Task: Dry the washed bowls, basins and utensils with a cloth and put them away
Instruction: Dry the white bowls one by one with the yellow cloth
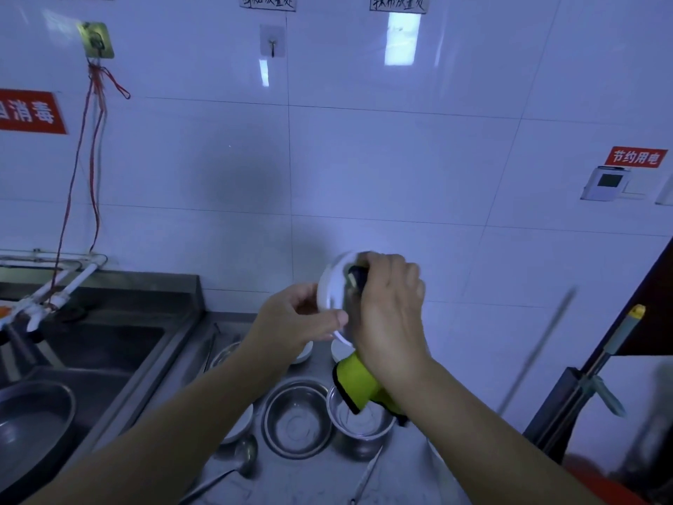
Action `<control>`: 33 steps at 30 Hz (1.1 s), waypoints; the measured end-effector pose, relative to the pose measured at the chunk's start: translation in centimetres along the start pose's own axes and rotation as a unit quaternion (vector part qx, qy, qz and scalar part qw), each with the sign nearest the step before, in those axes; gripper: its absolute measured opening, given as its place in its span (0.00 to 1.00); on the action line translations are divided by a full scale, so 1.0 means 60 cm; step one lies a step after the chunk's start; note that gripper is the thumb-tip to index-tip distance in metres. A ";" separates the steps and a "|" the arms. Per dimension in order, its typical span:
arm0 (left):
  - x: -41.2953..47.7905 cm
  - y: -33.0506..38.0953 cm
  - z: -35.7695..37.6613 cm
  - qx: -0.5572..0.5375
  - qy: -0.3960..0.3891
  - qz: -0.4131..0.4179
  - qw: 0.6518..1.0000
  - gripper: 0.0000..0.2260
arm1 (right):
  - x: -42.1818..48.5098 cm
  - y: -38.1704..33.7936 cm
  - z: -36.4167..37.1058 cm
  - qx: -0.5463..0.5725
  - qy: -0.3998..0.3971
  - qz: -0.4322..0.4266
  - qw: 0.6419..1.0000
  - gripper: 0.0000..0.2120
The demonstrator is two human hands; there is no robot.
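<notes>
- While the left hand (302,315) pinches the lower rim of a small white dish (329,286) between its thumb and curled fingers, the dish is tilted up on its edge in the air, above and to the right of the sink (109,344).
- The right hand (389,308) has its fingers curled tight round a green and black cloth (358,386). It presses the bunched dark end into the hollow of the dish, and the green end hangs down below the wrist.
- Both hands are over the steel desk (313,479), which adjoins the sink on its right.
- On the desk right of the sink, below the hands, a steel bowl (296,419) sits upright.
- A second steel bowl (360,420) sits just beside it on the side farther from the sink, partly covered by the hanging cloth.
- One small white saucer (238,426) lies between the sink and the first steel bowl, partly hidden by the left forearm.
- Two more white saucers (304,353) sit farther back on the desk, half hidden behind the hands.
- A ladle (247,453) lies on the desk right of the sink's near corner. A thin metal utensil (368,475) lies farther right, but I cannot tell what kind it is.
- A wide steel basin (32,424) lies inside the sink at its near end, and a tap (47,297) reaches over the sink's back edge.
</notes>
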State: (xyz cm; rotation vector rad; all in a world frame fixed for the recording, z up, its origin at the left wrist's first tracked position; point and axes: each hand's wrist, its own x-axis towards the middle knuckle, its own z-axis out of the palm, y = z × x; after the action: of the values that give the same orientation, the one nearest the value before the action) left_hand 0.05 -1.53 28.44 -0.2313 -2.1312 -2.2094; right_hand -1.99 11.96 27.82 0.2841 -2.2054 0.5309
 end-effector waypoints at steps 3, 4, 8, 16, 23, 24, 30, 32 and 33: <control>-0.001 -0.002 0.000 0.009 -0.017 0.004 1.000 0.10 | -0.010 -0.001 0.004 0.143 -0.085 -0.027 0.986 0.15; 0.000 -0.002 -0.005 -0.002 -0.008 -0.002 1.000 0.12 | -0.015 0.005 -0.002 0.186 -0.117 -0.042 0.975 0.13; 0.005 -0.001 -0.026 -0.029 0.017 -0.010 0.999 0.13 | -0.035 0.039 -0.021 0.156 -0.177 -0.156 0.959 0.16; 0.003 0.005 -0.018 0.068 -0.039 0.023 0.997 0.12 | -0.006 0.040 -0.007 0.169 0.000 -0.100 0.980 0.12; 0.010 0.020 -0.026 0.025 -0.035 0.037 0.998 0.15 | -0.019 0.006 -0.024 0.394 -0.127 -0.030 0.910 0.14; 0.011 0.023 -0.029 0.016 -0.028 0.035 0.999 0.15 | -0.027 0.012 -0.024 0.355 -0.143 -0.073 0.921 0.14; 0.008 0.036 -0.032 0.024 0.000 0.007 1.000 0.11 | -0.046 0.069 -0.023 0.012 -0.172 -0.276 0.946 0.31; 0.012 0.029 -0.028 0.010 0.016 -0.014 1.000 0.11 | -0.051 0.062 -0.020 0.003 -0.165 -0.269 0.949 0.34; 0.013 0.025 -0.022 -0.007 0.022 -0.029 0.999 0.12 | -0.055 0.052 -0.016 0.012 -0.152 -0.262 0.953 0.33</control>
State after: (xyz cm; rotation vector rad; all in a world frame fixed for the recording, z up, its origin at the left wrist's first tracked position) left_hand -0.58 -2.86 30.02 -0.1214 -2.1275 -2.2382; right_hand -0.46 15.24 24.93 0.9880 -2.2851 0.2268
